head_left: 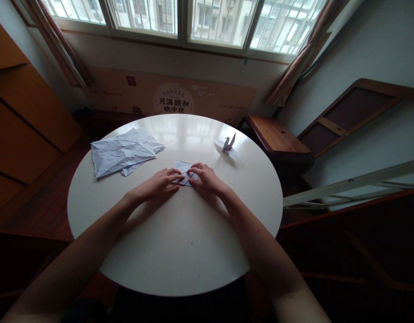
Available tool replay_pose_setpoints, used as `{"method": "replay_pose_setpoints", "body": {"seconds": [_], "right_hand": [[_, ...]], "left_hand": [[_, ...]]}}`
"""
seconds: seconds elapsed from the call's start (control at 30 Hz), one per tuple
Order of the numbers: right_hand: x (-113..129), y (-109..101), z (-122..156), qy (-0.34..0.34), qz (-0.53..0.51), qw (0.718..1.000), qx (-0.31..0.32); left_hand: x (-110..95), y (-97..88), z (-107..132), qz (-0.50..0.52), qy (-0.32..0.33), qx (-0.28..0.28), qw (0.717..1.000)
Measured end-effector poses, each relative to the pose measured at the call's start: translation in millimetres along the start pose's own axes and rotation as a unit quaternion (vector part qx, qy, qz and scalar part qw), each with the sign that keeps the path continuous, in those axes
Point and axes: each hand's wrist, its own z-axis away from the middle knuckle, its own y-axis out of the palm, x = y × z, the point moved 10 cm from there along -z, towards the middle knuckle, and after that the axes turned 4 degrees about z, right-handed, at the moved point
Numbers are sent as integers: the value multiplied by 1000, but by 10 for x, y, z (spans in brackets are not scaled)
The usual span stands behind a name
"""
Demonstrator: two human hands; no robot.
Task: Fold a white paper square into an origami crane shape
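Observation:
A small, partly folded piece of white paper (184,172) lies on the round white table (173,242), a little beyond its middle. My left hand (158,184) presses on the paper's left side with curled fingers. My right hand (204,177) pinches its right side, fingertips meeting those of the left hand over the fold. Most of the paper's near edge is hidden under my fingers.
A pile of creased white sheets (122,152) lies at the table's back left. A folded paper crane (228,145) stands at the back right. A wooden stool (277,137) stands right of the table, a cardboard panel (173,96) leans under the window.

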Motion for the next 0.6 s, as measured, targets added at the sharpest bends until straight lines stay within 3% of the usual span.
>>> {"method": "replay_pose_setpoints", "body": {"seconds": [0.6], "right_hand": [[19,-8,-3,0,5,1000,5]], "left_hand": [[-3,4,-4,-1,-9,12,1000]]}}
